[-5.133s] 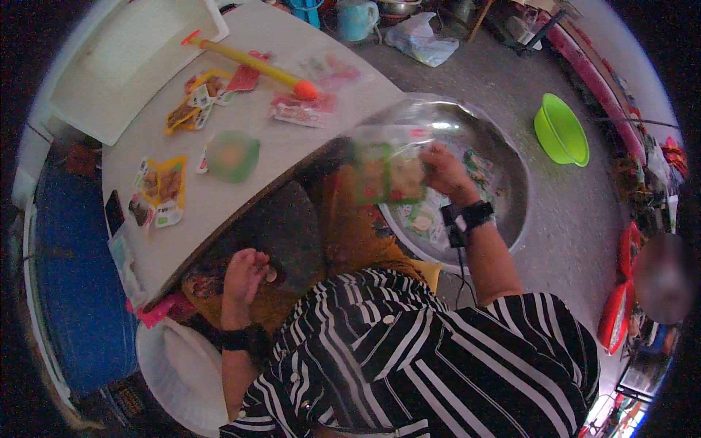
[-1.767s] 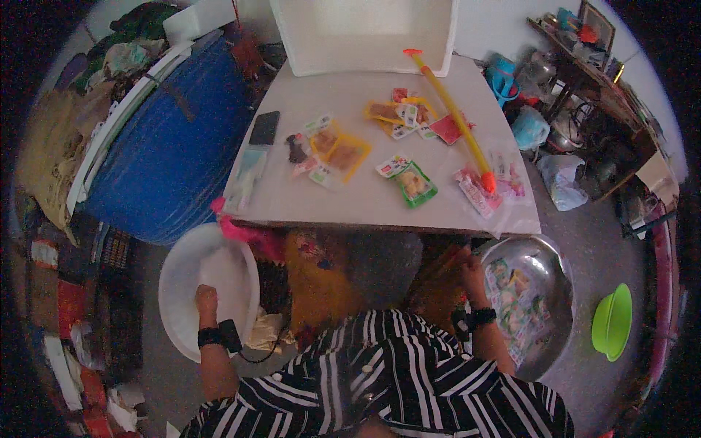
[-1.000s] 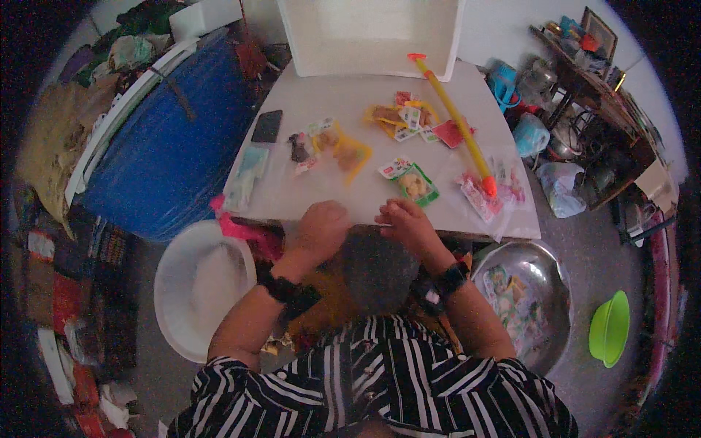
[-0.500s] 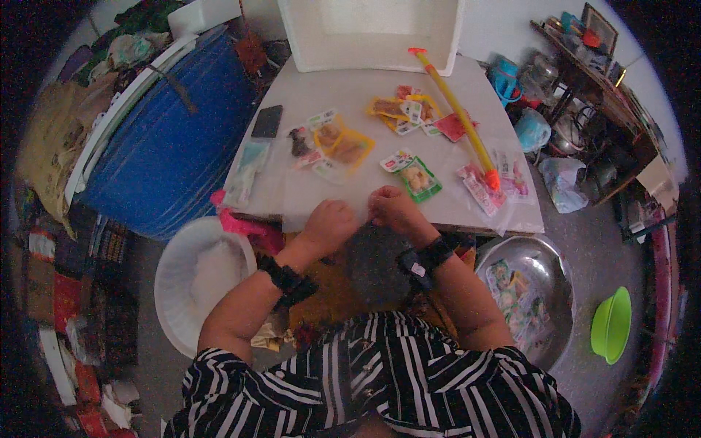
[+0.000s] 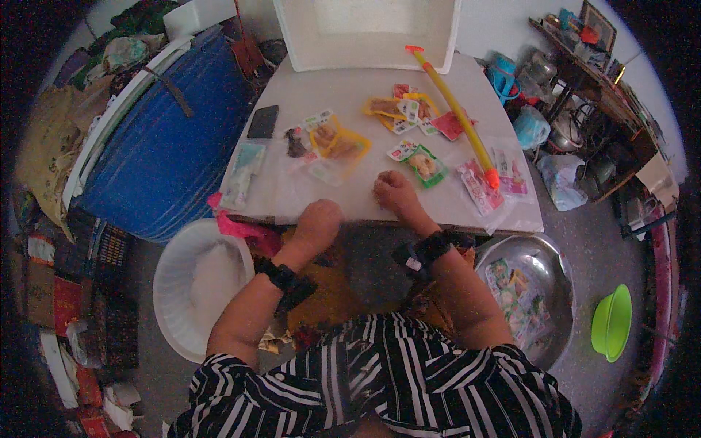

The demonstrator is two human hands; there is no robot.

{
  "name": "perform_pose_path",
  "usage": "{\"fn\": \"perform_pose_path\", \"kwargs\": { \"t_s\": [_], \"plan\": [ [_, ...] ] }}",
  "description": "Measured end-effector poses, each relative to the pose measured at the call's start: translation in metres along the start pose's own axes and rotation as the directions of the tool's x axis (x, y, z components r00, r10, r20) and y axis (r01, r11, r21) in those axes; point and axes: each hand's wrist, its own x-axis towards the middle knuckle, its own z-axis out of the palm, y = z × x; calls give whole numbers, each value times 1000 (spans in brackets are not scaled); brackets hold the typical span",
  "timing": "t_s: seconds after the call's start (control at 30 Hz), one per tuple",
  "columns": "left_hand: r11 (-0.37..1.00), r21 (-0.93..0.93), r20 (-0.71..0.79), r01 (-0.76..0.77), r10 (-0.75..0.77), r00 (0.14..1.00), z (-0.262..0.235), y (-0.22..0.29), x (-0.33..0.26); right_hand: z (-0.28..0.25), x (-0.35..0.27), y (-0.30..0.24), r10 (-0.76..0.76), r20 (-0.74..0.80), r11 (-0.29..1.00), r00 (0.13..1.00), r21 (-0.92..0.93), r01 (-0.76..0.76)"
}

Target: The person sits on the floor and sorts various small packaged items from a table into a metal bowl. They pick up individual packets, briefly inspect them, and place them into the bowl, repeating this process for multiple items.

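Grip of the right hand is showing over the near part of the worktop, fingers bent inward; the left hand is showing its bent back at the near edge. I cannot tell whether either is pinching anything. Left of the worktop, a blue container is standing; at the far end a white foam box is opening toward the person. On the floor, a steel basin is sitting to the right, a white basin to the left. A yellow rod is lying slantwise, its near end covering part of the pink packets. Yellow packets are lying beyond the hands. Just beyond the right hand, slightly rightward, a green packet is lying flat, its long axis slanting, the white-labelled end pointing far left, the green end near right.
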Motion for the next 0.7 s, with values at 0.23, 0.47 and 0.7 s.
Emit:
{"fn": "perform_pose_path", "kwargs": {
  "t_s": [0.23, 0.47, 0.7],
  "plan": [
    [991, 8, 121, 136, -136, 983, -3, 9, 3, 17, 1, 1, -25, 174, 996, 984, -83, 40],
    [679, -565, 27, 469, -553, 833, 1, 9, 17, 25, 0, -1, -78, 226, 989, 971, -102, 103],
    [213, -768, 319, 603, -690, 650, 10, 7, 43, 29, -8, -48, 229, 184, 958, 956, 129, -254]
  ]
}}
